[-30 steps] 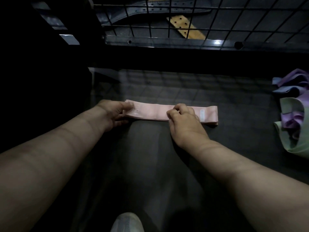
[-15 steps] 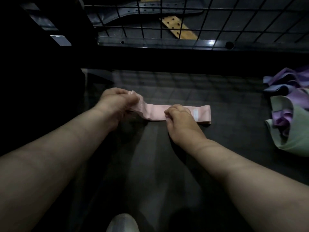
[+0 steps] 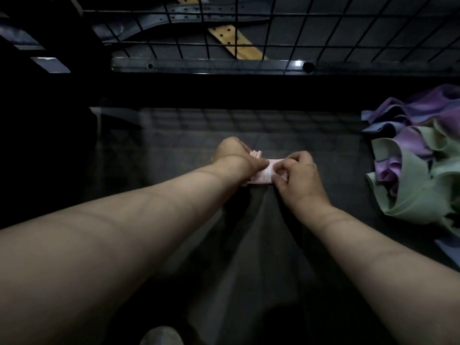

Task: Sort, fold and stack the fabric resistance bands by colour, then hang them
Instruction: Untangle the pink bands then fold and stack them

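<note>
Grip is tight on both sides: the left hand (image 3: 234,158) curls round the doubled-over end of the pink band (image 3: 263,175), and the right hand (image 3: 296,175) pinches the layers just beside it on the dark surface (image 3: 174,150). The layers fan apart at the far edge, so squaring them before pressing the crease would likely fold it neater. Unsorted purple and green bands (image 3: 420,175) lie well apart on the right.
</note>
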The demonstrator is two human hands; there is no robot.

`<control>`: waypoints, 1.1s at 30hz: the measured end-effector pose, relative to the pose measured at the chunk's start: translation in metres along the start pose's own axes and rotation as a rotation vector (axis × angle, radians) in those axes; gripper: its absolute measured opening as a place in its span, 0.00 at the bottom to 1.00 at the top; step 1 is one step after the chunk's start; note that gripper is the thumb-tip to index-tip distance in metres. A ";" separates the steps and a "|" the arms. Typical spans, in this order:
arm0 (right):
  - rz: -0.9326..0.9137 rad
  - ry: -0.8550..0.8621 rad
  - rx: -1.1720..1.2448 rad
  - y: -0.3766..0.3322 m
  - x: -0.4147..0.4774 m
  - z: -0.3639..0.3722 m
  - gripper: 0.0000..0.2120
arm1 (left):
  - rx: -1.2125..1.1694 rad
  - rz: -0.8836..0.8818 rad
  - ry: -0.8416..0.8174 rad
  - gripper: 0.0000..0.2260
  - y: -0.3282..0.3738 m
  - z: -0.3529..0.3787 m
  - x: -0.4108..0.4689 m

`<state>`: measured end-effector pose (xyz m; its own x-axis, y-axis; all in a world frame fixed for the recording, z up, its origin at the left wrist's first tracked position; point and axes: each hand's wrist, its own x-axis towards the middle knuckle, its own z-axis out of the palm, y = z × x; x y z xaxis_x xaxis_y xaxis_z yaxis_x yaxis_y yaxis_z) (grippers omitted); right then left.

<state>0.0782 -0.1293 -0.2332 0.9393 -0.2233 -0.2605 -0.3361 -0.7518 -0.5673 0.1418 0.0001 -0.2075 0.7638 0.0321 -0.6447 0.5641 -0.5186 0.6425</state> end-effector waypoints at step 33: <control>0.164 -0.032 0.208 -0.003 0.007 -0.007 0.09 | 0.374 0.092 0.099 0.07 0.000 0.015 -0.004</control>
<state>0.0860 -0.1332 -0.2279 0.8697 -0.3091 -0.3847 -0.4934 -0.5626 -0.6634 0.1342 -0.0128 -0.2114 0.8426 0.0445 -0.5367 0.3533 -0.7977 0.4887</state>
